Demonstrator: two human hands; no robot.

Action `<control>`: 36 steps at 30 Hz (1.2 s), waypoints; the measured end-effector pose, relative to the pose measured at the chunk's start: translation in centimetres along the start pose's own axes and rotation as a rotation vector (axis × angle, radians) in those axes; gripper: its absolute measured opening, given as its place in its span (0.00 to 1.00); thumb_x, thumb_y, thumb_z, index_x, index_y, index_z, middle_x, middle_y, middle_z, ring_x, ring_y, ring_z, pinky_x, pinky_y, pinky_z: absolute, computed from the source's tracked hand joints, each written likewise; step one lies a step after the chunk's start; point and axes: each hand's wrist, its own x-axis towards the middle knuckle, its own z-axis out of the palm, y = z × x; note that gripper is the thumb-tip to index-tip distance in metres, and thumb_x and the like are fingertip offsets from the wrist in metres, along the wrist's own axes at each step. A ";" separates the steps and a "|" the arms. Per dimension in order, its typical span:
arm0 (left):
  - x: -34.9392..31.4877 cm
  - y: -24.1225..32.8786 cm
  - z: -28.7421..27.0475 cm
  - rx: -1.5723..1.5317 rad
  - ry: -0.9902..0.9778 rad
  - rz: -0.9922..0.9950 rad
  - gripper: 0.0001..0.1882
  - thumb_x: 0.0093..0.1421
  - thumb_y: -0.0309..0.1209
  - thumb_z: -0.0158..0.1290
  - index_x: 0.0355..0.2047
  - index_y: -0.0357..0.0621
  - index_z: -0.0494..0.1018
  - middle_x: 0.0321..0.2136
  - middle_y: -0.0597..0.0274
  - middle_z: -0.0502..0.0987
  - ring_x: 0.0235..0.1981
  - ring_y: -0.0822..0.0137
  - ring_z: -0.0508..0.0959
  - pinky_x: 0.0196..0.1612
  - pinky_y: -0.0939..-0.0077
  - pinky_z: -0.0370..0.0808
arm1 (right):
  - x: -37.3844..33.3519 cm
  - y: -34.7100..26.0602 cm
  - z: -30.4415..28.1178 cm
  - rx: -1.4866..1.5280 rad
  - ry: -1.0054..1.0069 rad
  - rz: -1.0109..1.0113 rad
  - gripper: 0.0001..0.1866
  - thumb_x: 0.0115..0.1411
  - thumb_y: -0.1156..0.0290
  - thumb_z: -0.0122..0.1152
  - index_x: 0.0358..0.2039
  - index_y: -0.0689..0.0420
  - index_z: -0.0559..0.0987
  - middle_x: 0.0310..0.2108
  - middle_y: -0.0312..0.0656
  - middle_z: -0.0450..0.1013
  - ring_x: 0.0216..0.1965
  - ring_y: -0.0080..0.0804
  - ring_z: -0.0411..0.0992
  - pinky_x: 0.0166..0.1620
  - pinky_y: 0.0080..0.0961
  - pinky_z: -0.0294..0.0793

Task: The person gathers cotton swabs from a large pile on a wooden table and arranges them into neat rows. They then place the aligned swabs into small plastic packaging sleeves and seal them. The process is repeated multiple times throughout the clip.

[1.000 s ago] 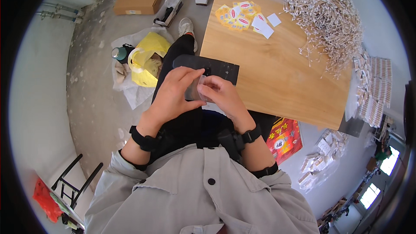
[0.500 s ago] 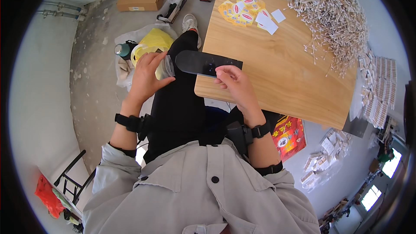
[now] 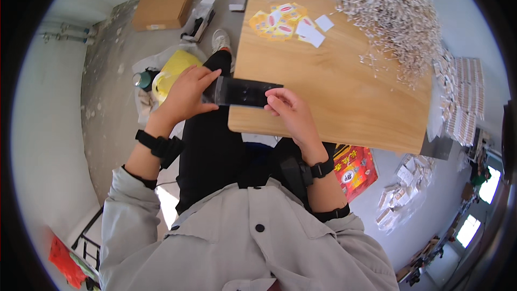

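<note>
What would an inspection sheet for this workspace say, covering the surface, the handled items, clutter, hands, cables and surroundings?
Surface: wooden table, rounded near corner.
Handled items: black flat piece, reaching past the table's left edge; clear plastic at its left end.
Clutter: heap of swabs; yellow and white cards.
Grips: left hand at the plastic, thumb and fingers apart; right hand with fingertips at the black piece's right end; firmness of either hold unclear.
Cables: thin dark line below the left wristband, possibly a cable.
Surroundings: cardboard box, yellow bag and bottle left of the table.
</note>
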 end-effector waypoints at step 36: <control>18.0 19.1 13.4 -0.097 0.250 0.045 0.45 0.53 0.37 0.61 0.67 0.38 0.52 0.68 0.42 0.49 0.70 0.44 0.49 0.68 0.47 0.49 | 4.8 -0.9 -16.6 -0.555 0.526 -0.533 0.13 0.55 0.76 0.62 0.43 0.53 0.80 0.35 0.41 0.70 0.29 0.33 0.73 0.32 0.27 0.74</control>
